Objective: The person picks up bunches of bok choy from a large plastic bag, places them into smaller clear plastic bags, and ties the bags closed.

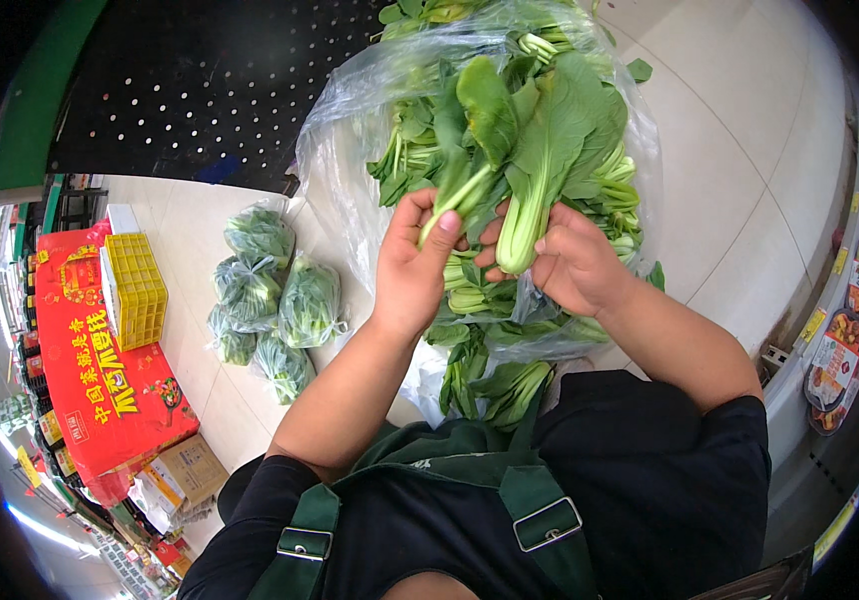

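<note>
My left hand (422,259) pinches the stalk of a loose bok choy leaf (488,112), whose blade shows yellowish patches. In my right hand (568,259) is a head of bok choy (542,172), its pale base toward me and its broad leaves pointing away. Both hands are above a large clear plastic bag (339,150), spread wide and full of bok choy (617,187). Nearer my body, more bok choy (516,390) lies at the bag's near side. Leaves partly hide the fingers of both hands.
Several tied clear bags of greens (309,300) sit on the tiled floor (729,150) to the left. Beyond them are a yellow plastic crate (137,292), a red printed display cover (114,390) and a cardboard box (189,469). A black perforated panel (197,90) stands upper left; a refrigerated shelf with packaged food (838,360) lines the right.
</note>
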A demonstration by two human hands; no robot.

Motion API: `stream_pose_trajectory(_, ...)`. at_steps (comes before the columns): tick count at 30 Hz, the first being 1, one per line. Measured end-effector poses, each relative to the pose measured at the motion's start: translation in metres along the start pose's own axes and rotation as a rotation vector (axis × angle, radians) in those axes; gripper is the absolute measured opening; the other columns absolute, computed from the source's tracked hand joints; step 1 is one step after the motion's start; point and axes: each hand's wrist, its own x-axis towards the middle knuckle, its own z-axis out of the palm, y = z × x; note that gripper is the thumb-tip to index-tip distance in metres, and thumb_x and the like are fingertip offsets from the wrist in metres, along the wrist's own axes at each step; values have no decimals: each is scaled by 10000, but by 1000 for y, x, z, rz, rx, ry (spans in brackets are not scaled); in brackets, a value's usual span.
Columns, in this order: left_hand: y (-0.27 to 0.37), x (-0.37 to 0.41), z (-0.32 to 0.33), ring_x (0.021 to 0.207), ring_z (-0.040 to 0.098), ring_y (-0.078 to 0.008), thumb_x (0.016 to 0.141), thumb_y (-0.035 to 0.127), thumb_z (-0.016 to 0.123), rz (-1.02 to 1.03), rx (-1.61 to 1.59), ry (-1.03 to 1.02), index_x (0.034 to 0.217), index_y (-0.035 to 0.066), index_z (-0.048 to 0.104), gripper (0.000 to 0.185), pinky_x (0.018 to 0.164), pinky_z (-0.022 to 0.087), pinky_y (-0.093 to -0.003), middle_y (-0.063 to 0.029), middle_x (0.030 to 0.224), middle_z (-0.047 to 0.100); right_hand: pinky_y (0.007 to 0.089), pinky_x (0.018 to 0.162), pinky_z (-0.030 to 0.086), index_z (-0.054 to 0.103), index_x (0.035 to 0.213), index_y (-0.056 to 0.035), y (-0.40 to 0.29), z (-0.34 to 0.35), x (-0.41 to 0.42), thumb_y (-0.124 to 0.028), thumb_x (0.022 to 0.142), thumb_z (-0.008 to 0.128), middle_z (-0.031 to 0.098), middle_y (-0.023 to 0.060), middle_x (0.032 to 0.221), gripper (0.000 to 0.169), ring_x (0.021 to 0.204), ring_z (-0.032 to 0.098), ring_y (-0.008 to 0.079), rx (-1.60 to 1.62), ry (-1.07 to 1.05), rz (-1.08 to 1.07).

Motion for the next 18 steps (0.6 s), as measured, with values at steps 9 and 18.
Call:
stream_pose_trajectory(9, 4, 3, -3, 856, 554, -140, 1071, 333, 428, 30, -176, 271, 1184, 49, 570, 336, 808, 455, -297, -56, 958, 623, 448, 922, 532, 452, 1328, -4, -4, 6, -3, -65, 909, 516, 609, 187, 1206, 428, 1110, 633, 350, -11, 5, -34)
stream_pose_trajectory(18, -14, 11, -18, 972, 578, -201, 920, 206, 699, 286, 721, 131, 1298, -36, 495, 493, 895, 467, -320, -119, 1085, 585, 281, 824, 497, 540, 1236, -8, 7, 16, 2, -146, 861, 771, 613, 52, 1076, 462, 934, 602, 133, -663, 172, -214)
